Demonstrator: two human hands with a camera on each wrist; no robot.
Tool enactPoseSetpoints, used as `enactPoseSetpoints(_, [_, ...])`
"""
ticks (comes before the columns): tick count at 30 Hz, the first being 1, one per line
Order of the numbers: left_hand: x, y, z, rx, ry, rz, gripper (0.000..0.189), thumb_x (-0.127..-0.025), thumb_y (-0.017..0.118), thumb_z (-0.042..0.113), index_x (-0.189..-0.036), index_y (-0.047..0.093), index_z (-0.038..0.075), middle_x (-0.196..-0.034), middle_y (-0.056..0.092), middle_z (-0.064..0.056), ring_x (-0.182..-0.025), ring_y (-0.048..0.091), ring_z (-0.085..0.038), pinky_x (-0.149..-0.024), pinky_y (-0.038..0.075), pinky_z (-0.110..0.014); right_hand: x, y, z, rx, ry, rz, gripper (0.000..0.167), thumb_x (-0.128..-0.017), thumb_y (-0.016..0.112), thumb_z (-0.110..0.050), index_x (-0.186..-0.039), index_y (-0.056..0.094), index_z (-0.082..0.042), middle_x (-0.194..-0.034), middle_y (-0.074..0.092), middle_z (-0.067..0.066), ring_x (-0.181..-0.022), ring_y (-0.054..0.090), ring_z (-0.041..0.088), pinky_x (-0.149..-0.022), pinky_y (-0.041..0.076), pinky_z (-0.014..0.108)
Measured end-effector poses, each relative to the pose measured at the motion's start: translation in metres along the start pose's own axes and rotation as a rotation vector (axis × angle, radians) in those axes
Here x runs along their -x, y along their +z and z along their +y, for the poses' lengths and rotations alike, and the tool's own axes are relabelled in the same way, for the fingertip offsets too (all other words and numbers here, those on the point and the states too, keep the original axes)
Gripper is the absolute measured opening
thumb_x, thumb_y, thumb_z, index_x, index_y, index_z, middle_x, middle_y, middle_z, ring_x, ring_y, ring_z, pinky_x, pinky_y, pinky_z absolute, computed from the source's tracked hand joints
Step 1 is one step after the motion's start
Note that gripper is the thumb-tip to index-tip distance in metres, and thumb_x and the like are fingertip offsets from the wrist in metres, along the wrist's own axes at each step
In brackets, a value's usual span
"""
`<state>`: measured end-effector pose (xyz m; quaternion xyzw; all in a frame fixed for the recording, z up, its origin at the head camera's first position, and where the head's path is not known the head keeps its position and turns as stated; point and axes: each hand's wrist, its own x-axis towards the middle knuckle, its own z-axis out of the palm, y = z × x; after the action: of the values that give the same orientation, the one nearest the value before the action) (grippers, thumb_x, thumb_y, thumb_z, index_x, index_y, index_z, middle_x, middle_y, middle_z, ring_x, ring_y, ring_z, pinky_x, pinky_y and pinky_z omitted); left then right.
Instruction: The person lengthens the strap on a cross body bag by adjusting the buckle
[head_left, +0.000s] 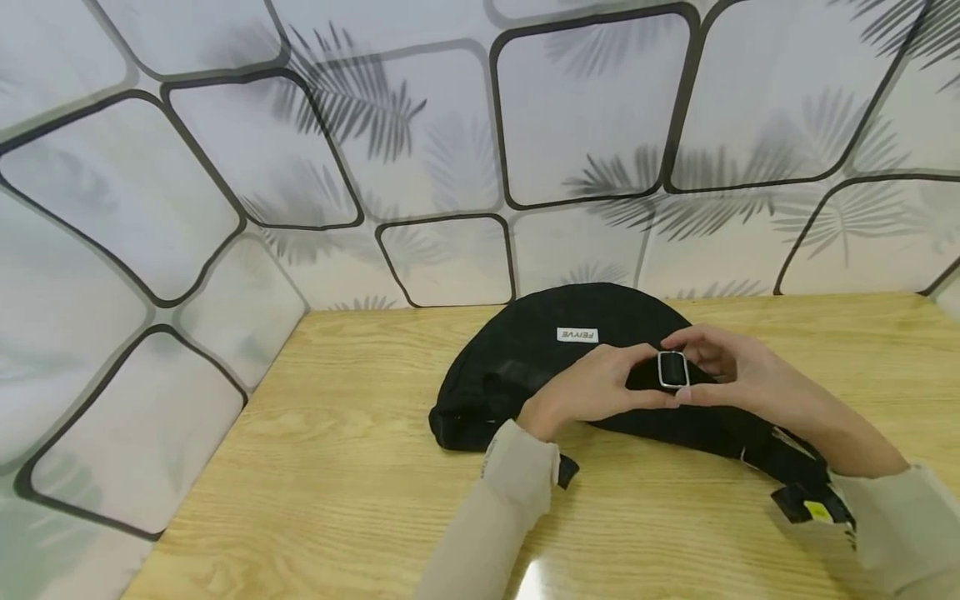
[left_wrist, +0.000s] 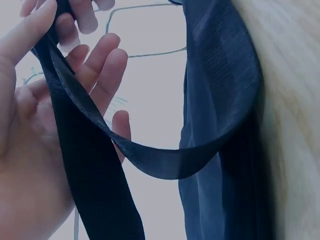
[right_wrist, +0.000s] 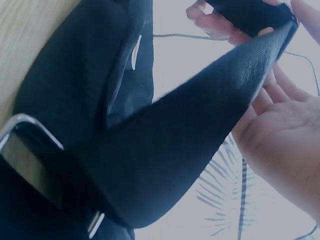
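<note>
A black half-moon shoulder bag with a white label lies on the table. Above it, my left hand and right hand meet at a silver square buckle on the bag's black strap. My left thumb and fingers pinch the webbing; in the left wrist view the strap runs down past the palm, and a loop of it hangs toward the bag. From the other side, my right thumb and fingers pinch the strap at the buckle. Another metal ring shows low in the right wrist view.
The bag stands on a light wood table close to a patterned backdrop, which also rises on the left. A strap end with a yellow tag lies under my right forearm. A dark strap tip pokes out beside my left sleeve.
</note>
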<state>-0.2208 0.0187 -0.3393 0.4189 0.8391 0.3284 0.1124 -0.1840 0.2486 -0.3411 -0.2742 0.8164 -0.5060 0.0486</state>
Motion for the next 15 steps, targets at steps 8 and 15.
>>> enactPoseSetpoints(8, [0.005, -0.010, -0.008, 0.071, -0.024, 0.021, 0.049, -0.098, 0.070, 0.030, -0.139, 0.055, 0.006, -0.113, 0.065, 0.003, -0.087, 0.059, -0.005, -0.081, 0.043, -0.012, 0.002, -0.019, 0.020, -0.211, 0.136, -0.109, 0.024, -0.102, 0.053, 0.004, -0.116, 0.062, -0.014, -0.084, 0.065, 0.002, -0.064, 0.057, 0.023, -0.059, 0.048, 0.032])
enactPoseSetpoints(15, [0.005, -0.008, -0.010, 0.170, 0.002, 0.052, 0.055, -0.097, 0.073, 0.026, -0.144, 0.052, 0.008, -0.128, 0.064, -0.002, -0.110, 0.059, -0.008, -0.095, 0.047, -0.023, -0.001, -0.017, 0.025, -0.328, 0.098, -0.104, 0.032, -0.105, 0.046, 0.005, -0.104, 0.067, -0.018, -0.072, 0.058, -0.002, -0.061, 0.053, 0.023, -0.057, 0.042, 0.033])
